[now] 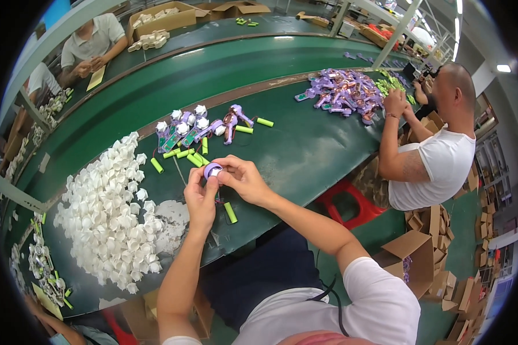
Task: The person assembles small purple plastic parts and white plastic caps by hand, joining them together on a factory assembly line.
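Observation:
Both my hands meet over the green work surface around a small purple ring-shaped housing (208, 170) with a white piece in its opening. My left hand (200, 200) pinches the housing from the left, its thumb against the white piece. From the right, my right hand (243, 179) has thumb and fingers closed on the same housing. A green cylindrical battery (230, 213) lies just below the hands, seemingly on a thin wire. Beyond them sit purple housings with white caps and green circuit boards (184, 131), among several loose green batteries (186, 153).
A large heap of white plastic caps (106, 213) covers the surface to my left. Farther right lies a pile of purple housings (345, 92), where a co-worker (434, 149) sits by a red stool (351, 202). A green conveyor belt (242, 57) runs behind. Cardboard boxes (411, 259) stand lower right.

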A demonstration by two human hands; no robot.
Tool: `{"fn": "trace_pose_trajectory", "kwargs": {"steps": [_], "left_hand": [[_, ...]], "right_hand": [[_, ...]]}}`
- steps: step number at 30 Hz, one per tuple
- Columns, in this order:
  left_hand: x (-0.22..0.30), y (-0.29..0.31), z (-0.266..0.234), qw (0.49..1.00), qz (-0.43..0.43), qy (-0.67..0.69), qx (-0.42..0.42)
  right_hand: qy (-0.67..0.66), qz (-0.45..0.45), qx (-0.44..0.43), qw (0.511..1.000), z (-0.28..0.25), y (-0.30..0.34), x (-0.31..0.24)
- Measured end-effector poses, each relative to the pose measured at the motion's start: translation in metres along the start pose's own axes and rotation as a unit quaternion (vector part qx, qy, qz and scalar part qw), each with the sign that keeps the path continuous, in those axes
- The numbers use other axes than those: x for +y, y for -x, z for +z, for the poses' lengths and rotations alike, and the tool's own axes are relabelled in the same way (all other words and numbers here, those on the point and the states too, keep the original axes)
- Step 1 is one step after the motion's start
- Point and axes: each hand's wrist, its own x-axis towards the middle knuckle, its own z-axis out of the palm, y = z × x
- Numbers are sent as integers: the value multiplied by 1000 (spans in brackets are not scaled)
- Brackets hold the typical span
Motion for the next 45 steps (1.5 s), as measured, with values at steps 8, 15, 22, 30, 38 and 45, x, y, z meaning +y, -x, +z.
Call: {"fn": "trace_pose_trajectory", "kwargs": {"steps": [8,15,22,30,38,45], "left_hand": [[-11,-3,-3,991,17,-88,97],[2,-5,-13,887,111,-417,167],[-4,-1,-9,871,85,-474,96],[2,-2,15,880,116,-457,-54],[-2,4,-2,867,112,-475,-99],[-27,-5,-1,853,139,-485,-137]], "right_hand": [[-6,31,64,997,15,-26,20],[163,4,177,971,1,-109,-9],[333,-62,150,929,-44,-34,-5],[623,-108,298,715,-140,-8,-22],[592,-61,206,777,-161,-86,7],[484,-56,113,866,-141,-63,8]]}}
